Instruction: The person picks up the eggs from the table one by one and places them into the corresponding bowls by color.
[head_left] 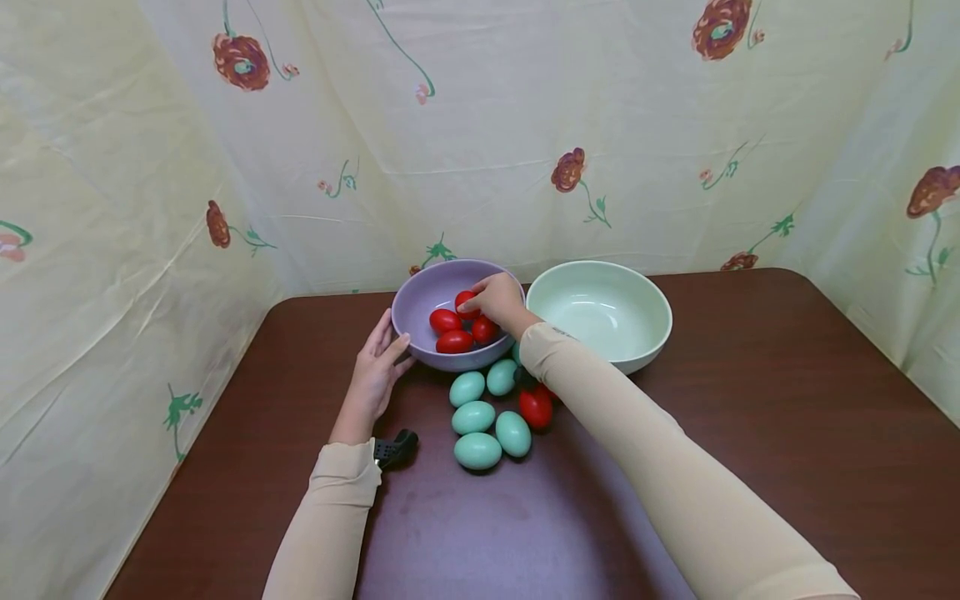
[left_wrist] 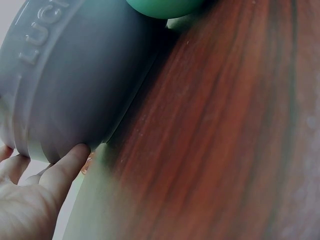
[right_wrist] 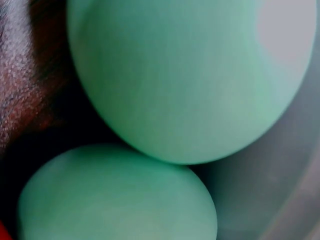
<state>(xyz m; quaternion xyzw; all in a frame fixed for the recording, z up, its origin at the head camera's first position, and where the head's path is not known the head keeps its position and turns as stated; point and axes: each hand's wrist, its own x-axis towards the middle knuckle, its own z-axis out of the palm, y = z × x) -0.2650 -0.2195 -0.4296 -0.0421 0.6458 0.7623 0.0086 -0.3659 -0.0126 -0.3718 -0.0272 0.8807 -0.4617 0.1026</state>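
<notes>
My right hand (head_left: 500, 300) reaches into the purple bowl (head_left: 405, 312), its fingertips pinching a red egg (head_left: 464, 302). Several other red eggs (head_left: 454, 342) lie in that bowl. With fingers spread, my left hand (head_left: 375, 375) rests against the bowl's outer left side; the left wrist view shows its fingers (left_wrist: 67, 167) touching the wall low down. Several green eggs (head_left: 477, 451) lie on the table in front of the bowl. Beside them is a red egg (head_left: 536, 407), partly covered by the right forearm. Two green eggs (right_wrist: 185, 80) fill the right wrist view, hiding the hand.
A pale green bowl (head_left: 600, 304) stands right of the purple one, its near left side behind my right sleeve. Both stand near the back edge of the dark brown table (head_left: 750, 433). A flowered cloth (head_left: 480, 125) hangs behind.
</notes>
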